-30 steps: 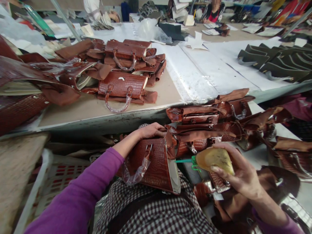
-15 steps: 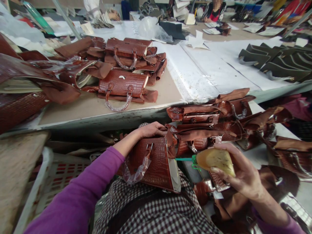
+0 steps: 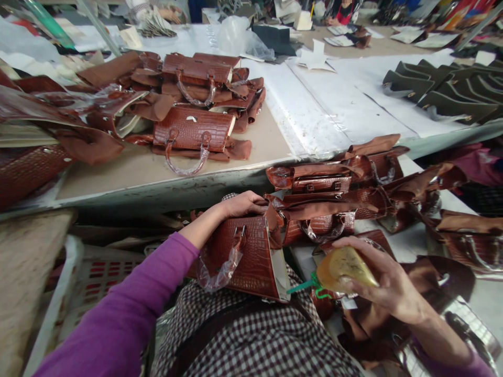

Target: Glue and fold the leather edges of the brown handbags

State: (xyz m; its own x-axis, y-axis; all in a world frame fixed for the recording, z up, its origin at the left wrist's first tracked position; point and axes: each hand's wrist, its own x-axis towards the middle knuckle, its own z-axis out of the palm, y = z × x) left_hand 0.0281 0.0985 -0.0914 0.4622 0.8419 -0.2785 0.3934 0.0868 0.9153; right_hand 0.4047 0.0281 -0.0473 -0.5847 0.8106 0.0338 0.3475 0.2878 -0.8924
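Note:
A brown crocodile-pattern handbag [image 3: 251, 256] with a plastic-wrapped handle rests on my lap. My left hand [image 3: 243, 203] grips its top edge, fingers curled over it. My right hand [image 3: 383, 283] is closed around a yellowish squeeze bottle [image 3: 343, 268] with a green nozzle. The nozzle tip points at the bag's pale right side panel, close to its lower corner.
A heap of similar brown bags [image 3: 346, 193] lies just right of the lap bag. More brown bags [image 3: 192, 104] are stacked on the worktable [image 3: 165, 175] ahead, dark green pieces [image 3: 444, 91] at the far right. A white crate [image 3: 94, 277] stands at my lower left. Other people work at the far end.
The bottle has dropped a little and its nozzle now points lower on the bag's side panel. My view has tilted down slightly. My left hand keeps its grip.

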